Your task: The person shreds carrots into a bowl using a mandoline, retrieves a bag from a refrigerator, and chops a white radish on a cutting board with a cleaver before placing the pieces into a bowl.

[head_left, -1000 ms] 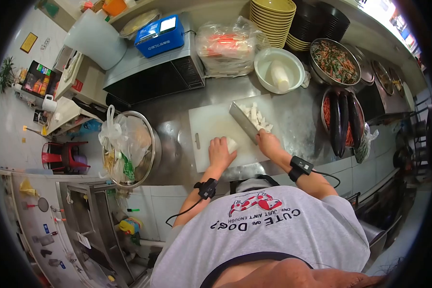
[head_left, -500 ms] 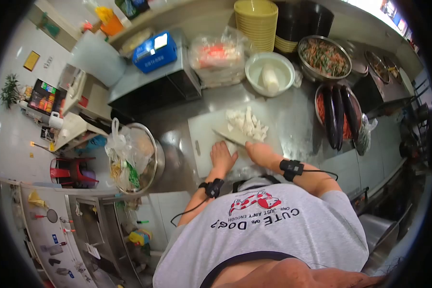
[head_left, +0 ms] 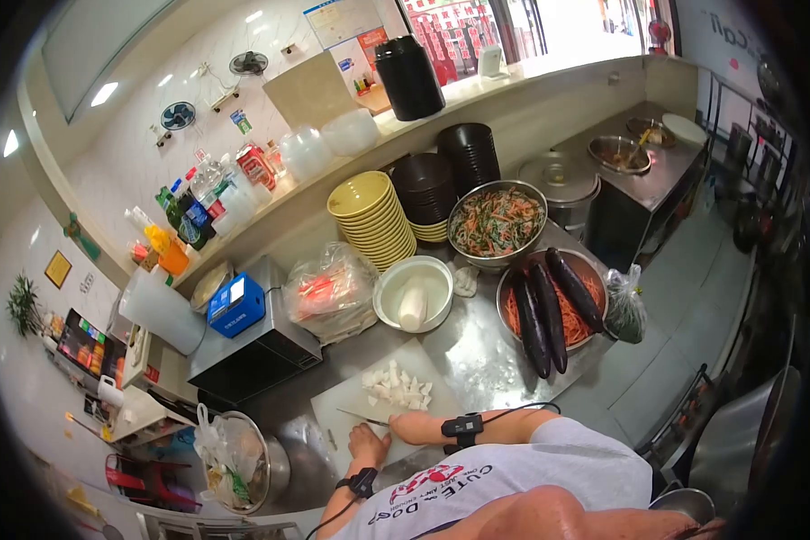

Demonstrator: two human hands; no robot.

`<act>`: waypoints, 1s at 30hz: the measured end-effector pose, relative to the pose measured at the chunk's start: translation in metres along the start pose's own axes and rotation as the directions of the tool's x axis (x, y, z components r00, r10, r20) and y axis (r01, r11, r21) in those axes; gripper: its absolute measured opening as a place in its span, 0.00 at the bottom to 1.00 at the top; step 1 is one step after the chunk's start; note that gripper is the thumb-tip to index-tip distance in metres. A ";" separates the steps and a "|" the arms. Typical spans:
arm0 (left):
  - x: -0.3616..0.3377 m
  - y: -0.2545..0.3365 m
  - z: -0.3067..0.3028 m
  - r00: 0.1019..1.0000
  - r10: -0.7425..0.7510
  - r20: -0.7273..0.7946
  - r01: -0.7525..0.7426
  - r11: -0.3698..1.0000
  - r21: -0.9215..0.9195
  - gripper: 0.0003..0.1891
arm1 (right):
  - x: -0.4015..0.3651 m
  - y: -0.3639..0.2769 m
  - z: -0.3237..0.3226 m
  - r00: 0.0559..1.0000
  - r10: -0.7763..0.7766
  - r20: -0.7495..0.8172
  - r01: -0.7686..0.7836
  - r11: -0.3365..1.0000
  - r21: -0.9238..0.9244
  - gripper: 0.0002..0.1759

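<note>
On the steel counter lies a white cutting board (head_left: 328, 405) with a pile of white vegetable pieces (head_left: 396, 385) near its far side. My right hand (head_left: 408, 427) is closed around the handle of a knife (head_left: 362, 416), whose blade points left over the board. My left hand (head_left: 367, 444) rests on the board just nearer to me than the blade; its fingers are bent, and anything under them is hidden. Beyond the board, a white bowl (head_left: 382, 310) holds a peeled white radish (head_left: 414, 304).
Three dark eggplants (head_left: 545, 306) lie on shredded carrot in a bowl at right. Behind are a bowl of mixed vegetables (head_left: 497, 223) and stacked yellow bowls (head_left: 369, 216). A microwave (head_left: 256, 355) and a metal basin (head_left: 277, 468) with plastic bags stand left.
The camera view has tilted up, so the counter and hands appear lower and the shelf and window show. Both hands remain at the board, with the knife still in my right hand.
</note>
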State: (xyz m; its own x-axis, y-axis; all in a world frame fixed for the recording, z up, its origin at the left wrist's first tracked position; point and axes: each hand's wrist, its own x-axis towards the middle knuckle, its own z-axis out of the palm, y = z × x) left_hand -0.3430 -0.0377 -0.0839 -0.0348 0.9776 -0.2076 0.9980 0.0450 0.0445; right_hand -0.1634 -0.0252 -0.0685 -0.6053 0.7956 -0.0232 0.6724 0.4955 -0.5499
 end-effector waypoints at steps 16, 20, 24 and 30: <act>0.003 -0.011 0.010 0.998 0.050 0.026 -0.051 0.998 0.045 0.37 | 0.005 0.013 0.001 0.997 -0.025 -0.078 0.028 0.999 0.039 0.10; 0.003 -0.012 0.012 0.995 0.097 -0.021 -0.097 0.995 0.020 0.35 | 0.003 0.002 -0.002 0.999 0.044 -0.006 -0.044 0.999 -0.016 0.11; -0.001 -0.011 0.008 0.994 0.093 -0.063 -0.096 0.994 -0.045 0.35 | 0.001 -0.004 0.011 0.995 0.016 -0.098 -0.023 0.997 -0.072 0.11; -0.012 -0.023 0.013 0.967 0.162 -0.196 -0.196 0.967 -0.166 0.38 | -0.014 -0.036 -0.013 0.991 0.126 -0.036 -0.130 0.983 -0.130 0.11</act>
State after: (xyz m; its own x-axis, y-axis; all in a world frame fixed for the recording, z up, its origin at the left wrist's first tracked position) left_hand -0.3647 -0.0530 -0.0950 0.1180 0.9930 -0.0021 0.9627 -0.1138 0.2456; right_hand -0.1737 -0.0495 -0.0380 -0.4997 0.8639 -0.0623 0.7950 0.4289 -0.4289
